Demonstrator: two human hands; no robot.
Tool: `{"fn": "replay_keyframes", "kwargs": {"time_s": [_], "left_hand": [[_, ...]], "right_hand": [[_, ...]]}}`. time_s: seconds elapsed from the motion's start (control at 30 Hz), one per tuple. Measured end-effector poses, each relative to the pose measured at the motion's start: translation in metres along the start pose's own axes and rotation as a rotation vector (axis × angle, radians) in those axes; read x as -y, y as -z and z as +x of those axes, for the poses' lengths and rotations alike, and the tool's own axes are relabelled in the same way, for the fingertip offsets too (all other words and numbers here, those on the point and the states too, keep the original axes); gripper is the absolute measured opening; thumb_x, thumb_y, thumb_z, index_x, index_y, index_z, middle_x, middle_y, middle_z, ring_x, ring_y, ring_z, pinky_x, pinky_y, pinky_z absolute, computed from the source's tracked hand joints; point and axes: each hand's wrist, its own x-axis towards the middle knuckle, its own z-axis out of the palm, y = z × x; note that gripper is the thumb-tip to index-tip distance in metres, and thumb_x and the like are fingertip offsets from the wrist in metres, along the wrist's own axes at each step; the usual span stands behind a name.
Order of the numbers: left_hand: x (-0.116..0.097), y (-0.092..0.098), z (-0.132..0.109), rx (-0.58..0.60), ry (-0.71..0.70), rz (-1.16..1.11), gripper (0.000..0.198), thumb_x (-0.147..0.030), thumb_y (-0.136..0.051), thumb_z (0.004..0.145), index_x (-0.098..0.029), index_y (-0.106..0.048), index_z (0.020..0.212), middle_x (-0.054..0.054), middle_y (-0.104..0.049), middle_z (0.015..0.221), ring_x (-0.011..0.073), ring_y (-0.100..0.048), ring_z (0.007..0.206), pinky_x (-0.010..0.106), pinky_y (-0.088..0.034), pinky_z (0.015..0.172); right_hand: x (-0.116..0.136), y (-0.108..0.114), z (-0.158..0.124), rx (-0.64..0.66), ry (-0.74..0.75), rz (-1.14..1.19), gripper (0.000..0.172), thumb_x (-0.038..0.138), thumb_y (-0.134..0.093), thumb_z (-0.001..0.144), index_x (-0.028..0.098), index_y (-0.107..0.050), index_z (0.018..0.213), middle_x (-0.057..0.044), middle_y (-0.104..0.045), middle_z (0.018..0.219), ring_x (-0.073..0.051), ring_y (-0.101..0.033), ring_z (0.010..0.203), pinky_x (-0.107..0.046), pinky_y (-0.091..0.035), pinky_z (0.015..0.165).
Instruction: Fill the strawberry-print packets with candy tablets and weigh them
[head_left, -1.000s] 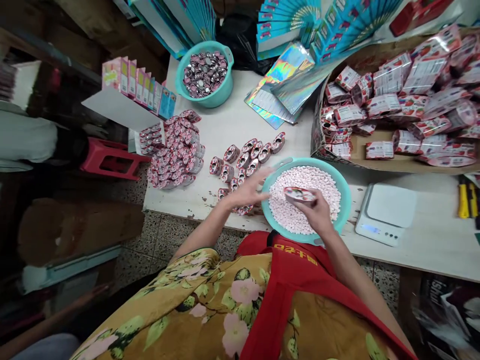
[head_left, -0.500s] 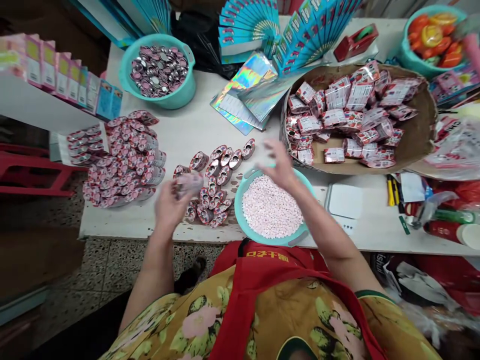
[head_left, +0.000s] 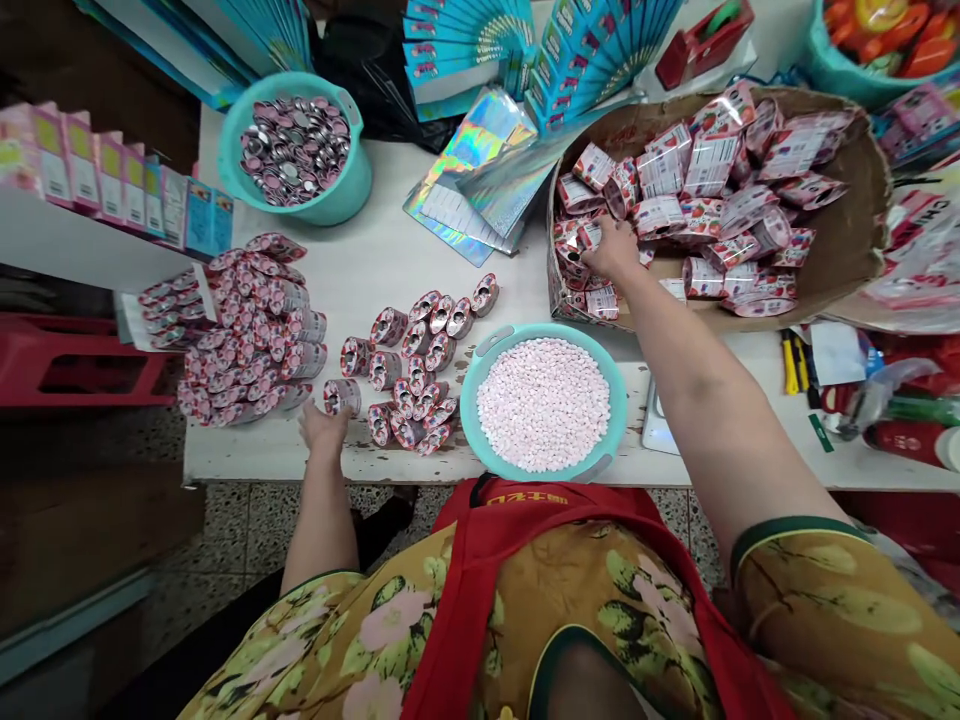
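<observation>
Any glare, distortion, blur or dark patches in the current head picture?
Head view: rainbow glare on the holographic sheets; the cardboard box looks bowed, perhaps by the lens; lower left deeply shadowed; left hand and right hand show no strong blur.

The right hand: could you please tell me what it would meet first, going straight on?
The right hand would probably meet a red printed pack just ahead, inside the cardboard box; any contact is unclear.

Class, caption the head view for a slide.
Left hand by a printed packet, right hand in the carton, bowl of pale pellets between.
</observation>
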Motion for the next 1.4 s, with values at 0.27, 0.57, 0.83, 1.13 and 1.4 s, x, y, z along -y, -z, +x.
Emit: {"fn": "replay_keyframes", "kwargs": {"time_s": [0.27,0.57,0.83,1.13,1.4], "left_hand": [[-0.136,-0.098,-0.147,0.244,-1.084,-0.030,0.043,-0.042,-0.050,0.095,-0.019,-0.057,0.131,0.017,-0.056,0.138,0.0289,-0.043,0.138,0.048,-0.033,0.114],[-0.208,-0.172,-0.200,0.727,-1.391,0.071,0.043,-0.048,-0.053,0.092,-0.022,-0.062,0.126,0.018,-0.053,0.142,0.0400,-0.040,0.136,0.060,-0.024,0.110],[-0.213,-0.171,-0.179,0.634,-0.919,0.038,0.024,-0.038,-0.060,0.084,-0.020,-0.069,0.096,0.015,-0.067,0.104,0.0301,-0.059,0.097,0.039,-0.042,0.083],[-0.226,-0.127,-0.194,0.923,-0.124,-1.006,0.026,-0.039,-0.072,0.072,-0.018,-0.058,0.080,-0.004,-0.055,0.063,0.0088,-0.047,0.051,0.022,-0.039,0.054],[-0.251,-0.092,-0.215,0.998,-0.073,-1.275,0.041,-0.052,-0.072,0.071,-0.020,-0.052,0.087,0.001,-0.067,0.077,0.0159,-0.068,0.068,0.028,-0.052,0.065]], "right_hand": [[-0.050,0.014,-0.018,-0.072,-0.037,0.314,0.058,0.038,-0.043,0.095,0.014,-0.030,0.146,-0.011,-0.058,0.129,-0.017,-0.054,0.108,-0.041,-0.044,0.100],[-0.150,0.078,-0.209,-0.350,-0.245,1.116,0.047,0.057,-0.067,0.072,0.030,-0.054,0.108,-0.001,-0.068,0.114,-0.023,-0.067,0.105,-0.044,-0.058,0.078],[-0.083,-0.003,-0.358,-0.214,-0.454,1.261,0.053,0.042,-0.084,0.057,0.025,-0.061,0.102,-0.005,-0.074,0.104,-0.024,-0.071,0.093,-0.042,-0.060,0.081],[-0.029,-0.059,-0.364,-0.051,-0.175,0.903,0.044,0.044,-0.079,0.067,0.023,-0.069,0.104,-0.004,-0.074,0.101,-0.025,-0.069,0.095,-0.041,-0.054,0.091],[-0.004,-0.082,-0.348,-0.062,-0.070,0.790,0.038,0.039,-0.076,0.067,0.023,-0.067,0.100,-0.004,-0.072,0.104,-0.027,-0.066,0.100,-0.041,-0.050,0.092]]}}
